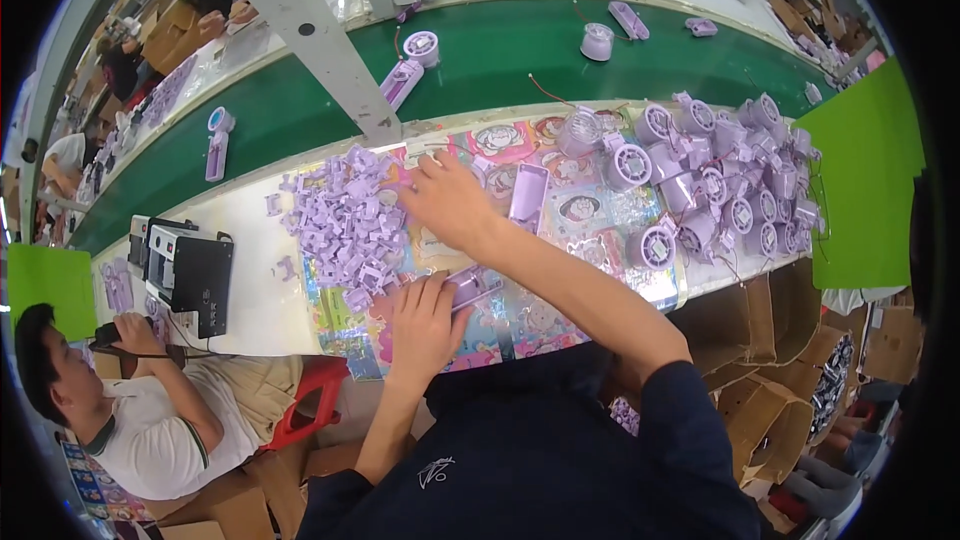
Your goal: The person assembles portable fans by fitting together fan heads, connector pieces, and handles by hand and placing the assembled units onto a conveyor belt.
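My left hand is closed around one end of a light purple plastic handle shell lying low on the patterned mat. Stretched out farther up, my right hand has its thumb and fingers apart at the right edge of a heap of small purple plastic clips; its fingertips are partly hidden, and I see nothing held in it. An open purple handle shell rests just right of that hand. Beyond it stands a round purple fan housing with a thin red wire.
Many purple fan heads with loose wires are piled at the right. A green conveyor belt carries scattered parts behind the table. A metal post rises at the table's far edge. Black boxy devices and a seated co-worker are at left.
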Motion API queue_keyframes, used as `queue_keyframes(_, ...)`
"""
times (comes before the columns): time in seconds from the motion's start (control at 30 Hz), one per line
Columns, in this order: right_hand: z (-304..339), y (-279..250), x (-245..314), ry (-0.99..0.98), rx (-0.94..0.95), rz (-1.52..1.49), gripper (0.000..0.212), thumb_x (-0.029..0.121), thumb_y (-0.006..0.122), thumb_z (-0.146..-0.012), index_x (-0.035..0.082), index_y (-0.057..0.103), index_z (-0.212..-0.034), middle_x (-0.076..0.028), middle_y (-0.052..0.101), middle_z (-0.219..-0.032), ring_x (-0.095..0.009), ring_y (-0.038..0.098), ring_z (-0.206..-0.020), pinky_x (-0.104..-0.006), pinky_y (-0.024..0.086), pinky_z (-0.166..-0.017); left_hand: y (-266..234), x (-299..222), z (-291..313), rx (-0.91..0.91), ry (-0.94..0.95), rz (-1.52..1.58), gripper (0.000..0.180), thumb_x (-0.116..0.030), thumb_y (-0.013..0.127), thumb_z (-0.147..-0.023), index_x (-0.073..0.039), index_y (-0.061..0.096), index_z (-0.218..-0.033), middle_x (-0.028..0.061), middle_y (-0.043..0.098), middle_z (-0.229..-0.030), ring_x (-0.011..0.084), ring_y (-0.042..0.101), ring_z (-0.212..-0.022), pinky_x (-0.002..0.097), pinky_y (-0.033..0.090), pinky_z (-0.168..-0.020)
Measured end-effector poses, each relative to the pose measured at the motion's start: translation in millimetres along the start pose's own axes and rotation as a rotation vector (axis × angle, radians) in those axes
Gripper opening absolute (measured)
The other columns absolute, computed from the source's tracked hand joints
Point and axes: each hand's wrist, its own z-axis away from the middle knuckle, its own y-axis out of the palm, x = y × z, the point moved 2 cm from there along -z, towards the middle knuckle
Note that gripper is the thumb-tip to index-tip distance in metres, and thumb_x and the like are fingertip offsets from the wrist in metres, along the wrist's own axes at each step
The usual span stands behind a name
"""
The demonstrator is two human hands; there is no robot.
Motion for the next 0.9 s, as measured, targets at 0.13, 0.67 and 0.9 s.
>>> queue_keyframes(0.13, -1.8, -5.1, -1.8, -0.007, 0.065, 0.001, 0.036, 0.013, 0.072, -0.074, 0.008, 0.067, -0.109, -0.009, 0.067, -0.101, -0.027, 0.06, -0.105, -0.0411, 0.046, -0.094, -7.2, -4.5, -0.8, -0.024, -0.045, 0.062, 0.045, -0.017, 0.079, -0.077, 0.0, 0.062, -0.116, 0.0172, 0.061, -0.121, 0.0363, 0.058, -0.109, 0.0469, 0.043, -0.096)
queue_keyframes(0.67, 111.1, -100.4, -27.6, 0.802, -0.317, -1.284, 0.029, -0.003, 0.061, -0.096, 0.0, 0.054, -0.124, -0.01, 0.064, -0.122, -0.014, 0.061, -0.113, -0.0277, 0.049, -0.092, 19.4, 28.8, -139.1, -0.054, -0.195, 0.683, 0.058, -0.016, 0.075, -0.086, -0.008, 0.054, -0.139, 0.0174, 0.056, -0.136, 0.0344, 0.059, -0.122, 0.0454, 0.049, -0.102)
queue_keyframes(0.9, 108.9, -148.4, 24.1, 0.695, -0.591, -1.059, 0.033, 0.007, 0.059, -0.101, 0.0, 0.057, -0.132, -0.013, 0.064, -0.129, -0.02, 0.06, -0.118, -0.0333, 0.044, -0.103, -26.8, -36.7, -87.1, 0.105, -0.433, 2.093, 0.059, -0.029, 0.058, -0.095, 0.003, 0.044, -0.143, 0.0204, 0.059, -0.133, 0.0279, 0.061, -0.122, 0.0419, 0.049, -0.105)
